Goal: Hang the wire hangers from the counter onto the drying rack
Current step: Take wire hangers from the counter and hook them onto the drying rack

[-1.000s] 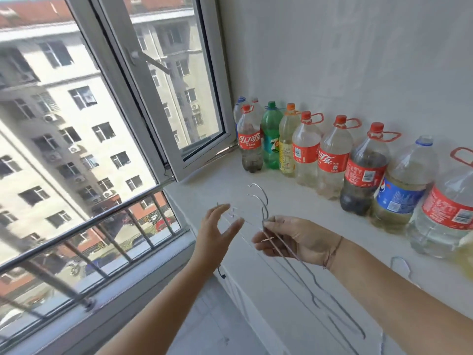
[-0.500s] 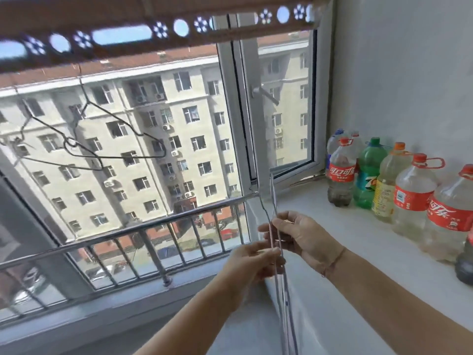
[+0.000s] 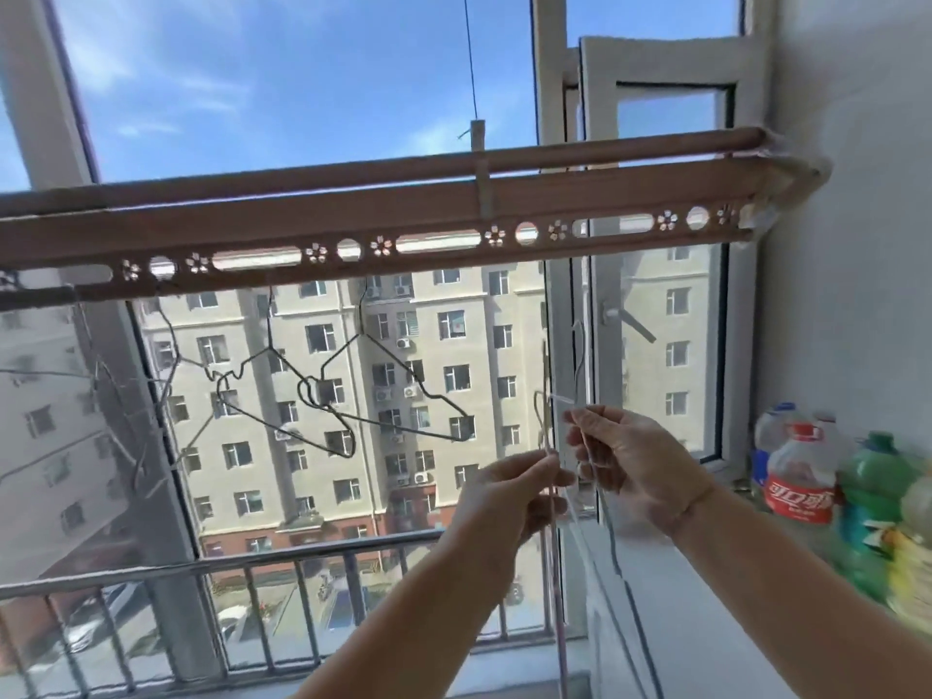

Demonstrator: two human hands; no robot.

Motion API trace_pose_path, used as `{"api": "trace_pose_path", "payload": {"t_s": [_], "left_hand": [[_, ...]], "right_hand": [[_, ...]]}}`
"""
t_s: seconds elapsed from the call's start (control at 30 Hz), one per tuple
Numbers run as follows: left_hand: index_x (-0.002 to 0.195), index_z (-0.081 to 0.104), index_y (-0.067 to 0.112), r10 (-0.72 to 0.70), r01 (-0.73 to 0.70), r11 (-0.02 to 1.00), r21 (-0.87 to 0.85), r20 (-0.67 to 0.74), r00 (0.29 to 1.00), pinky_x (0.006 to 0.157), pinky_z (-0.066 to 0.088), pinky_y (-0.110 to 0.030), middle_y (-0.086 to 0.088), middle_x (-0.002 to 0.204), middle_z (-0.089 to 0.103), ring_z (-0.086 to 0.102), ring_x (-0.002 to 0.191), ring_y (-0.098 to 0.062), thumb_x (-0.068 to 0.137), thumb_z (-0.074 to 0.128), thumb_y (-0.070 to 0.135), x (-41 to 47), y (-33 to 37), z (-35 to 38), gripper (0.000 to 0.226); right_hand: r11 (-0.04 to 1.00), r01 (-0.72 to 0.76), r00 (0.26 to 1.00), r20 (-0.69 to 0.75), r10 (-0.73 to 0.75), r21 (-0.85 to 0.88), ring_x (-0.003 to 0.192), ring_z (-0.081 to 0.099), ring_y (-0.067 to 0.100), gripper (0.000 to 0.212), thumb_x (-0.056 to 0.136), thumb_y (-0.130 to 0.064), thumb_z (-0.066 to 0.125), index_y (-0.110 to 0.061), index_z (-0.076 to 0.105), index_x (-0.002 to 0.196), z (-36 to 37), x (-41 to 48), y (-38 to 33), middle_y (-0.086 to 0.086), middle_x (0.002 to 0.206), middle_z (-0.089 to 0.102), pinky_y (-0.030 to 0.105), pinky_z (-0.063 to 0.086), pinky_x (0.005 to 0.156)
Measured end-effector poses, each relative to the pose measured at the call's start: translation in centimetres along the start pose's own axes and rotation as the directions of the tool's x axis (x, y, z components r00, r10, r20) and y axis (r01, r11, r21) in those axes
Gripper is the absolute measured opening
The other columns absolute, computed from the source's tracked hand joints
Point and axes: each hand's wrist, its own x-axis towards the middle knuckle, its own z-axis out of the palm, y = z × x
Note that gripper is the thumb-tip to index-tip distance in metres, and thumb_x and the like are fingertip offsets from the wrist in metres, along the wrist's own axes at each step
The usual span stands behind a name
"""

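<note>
Here, two thin wire hangers (image 3: 546,426) are held upright and side by side in front of the window, below the drying rack (image 3: 403,209) and not touching it. One is pinched between thumb and fingertips of the left hand (image 3: 509,496), whose fingers are drawn narrowly together. The other is gripped by the right hand (image 3: 635,466), its fingers curled round the pale wire, with the hook rising above the knuckles. The long lower parts of both hangers are seen trailing down between the forearms.

The rack is made of brown bars, and its lower bar is pierced with round holes, long slots and small flower-shaped cut-outs. Two dark wire hangers (image 3: 383,391) are hung from that bar to the left, tilted and overlapping; further ones at the far left are blurred.

On the white counter (image 3: 655,648) at the right, plastic bottles are lined along the wall. A clear bottle (image 3: 799,476) with a red cap is marked by a red label with white Chinese characters, and a green bottle (image 3: 875,476) stands just beside it.
</note>
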Motion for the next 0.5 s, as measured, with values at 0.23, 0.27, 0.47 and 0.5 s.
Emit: {"api": "trace_pose_path", "payload": {"t_s": [0.23, 0.27, 0.47, 0.5], "left_hand": [[0.096, 0.067, 0.004, 0.139, -0.149, 0.982, -0.118, -0.096, 0.986, 0.051, 0.046, -0.017, -0.001, 0.068, 0.068, 0.053, 0.048, -0.007, 0.09, 0.059, 0.01, 2.9, 5.9, 2.3, 0.012], [0.095, 0.067, 0.005, 0.155, -0.169, 0.978, -0.124, -0.112, 0.982, 0.05, 0.046, -0.017, -0.002, 0.07, 0.067, 0.054, 0.05, -0.007, 0.09, 0.058, 0.01, 3.2, 6.7, 2.2, 0.01], [0.092, 0.066, 0.007, 0.201, -0.223, 0.969, -0.105, -0.185, 0.962, 0.059, 0.048, -0.019, -0.002, 0.071, 0.066, 0.056, 0.044, -0.003, 0.089, 0.06, 0.009, 5.3, 9.4, 0.7, 0.007], [0.088, 0.066, 0.008, 0.207, -0.228, 0.97, -0.09, -0.194, 0.959, 0.061, 0.047, -0.02, -0.002, 0.071, 0.065, 0.056, 0.044, -0.003, 0.089, 0.06, 0.009, 5.7, 9.6, 0.5, 0.007]], "right_hand": [[0.985, 0.133, 0.991, 0.016, -0.132, -0.113, 0.055, 0.049, 0.01, 0.014, 0.09, -0.018, 0.056, -0.009, 0.067, 0.086, 1.8, 3.6, -5.5, 0.002, 0.067, 0.057, 0.018, 0.041, 0.043], [0.982, 0.146, 0.989, 0.016, -0.145, -0.124, 0.055, 0.049, 0.01, 0.014, 0.091, -0.017, 0.056, -0.009, 0.067, 0.086, 1.9, 4.0, -6.1, 0.002, 0.067, 0.057, 0.019, 0.041, 0.044], [0.972, 0.152, 0.988, 0.04, -0.147, -0.179, 0.055, 0.047, 0.01, 0.015, 0.092, -0.017, 0.055, -0.008, 0.064, 0.085, 3.1, 6.5, -7.7, 0.002, 0.066, 0.054, 0.018, 0.039, 0.045], [0.972, 0.143, 0.99, 0.035, -0.139, -0.184, 0.055, 0.047, 0.01, 0.016, 0.092, -0.018, 0.054, -0.009, 0.064, 0.084, 3.2, 6.9, -7.7, 0.002, 0.066, 0.054, 0.018, 0.039, 0.047]]}}
